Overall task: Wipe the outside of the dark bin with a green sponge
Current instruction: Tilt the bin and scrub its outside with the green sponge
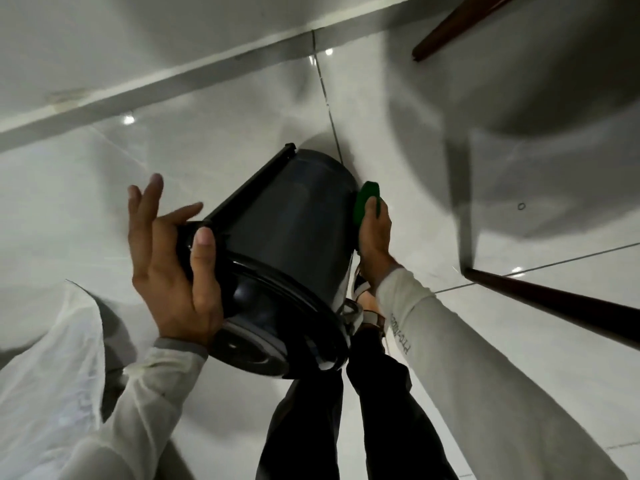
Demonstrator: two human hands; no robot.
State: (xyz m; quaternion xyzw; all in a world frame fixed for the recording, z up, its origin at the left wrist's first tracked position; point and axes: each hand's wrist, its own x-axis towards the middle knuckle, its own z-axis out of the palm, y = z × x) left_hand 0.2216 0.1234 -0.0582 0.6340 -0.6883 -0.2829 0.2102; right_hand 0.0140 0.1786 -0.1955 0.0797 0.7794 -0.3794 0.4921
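Observation:
The dark bin (291,230) is held up in the air, tilted, with its base pointing away from me and its lidded top toward my body. My left hand (173,258) grips the bin's rim near the hinge, thumb across the rim and fingers spread behind it. My right hand (375,233) holds a green sponge (363,200) and presses it against the bin's right outer side near the base. Most of the sponge is hidden by my fingers and the bin.
White glossy floor tiles (225,140) lie below, with a wall skirting at the upper left. Dark wooden furniture legs stand at the top right (460,26) and at the right (554,303). My sandalled foot (363,303) is under the bin. A white cloth (52,358) hangs lower left.

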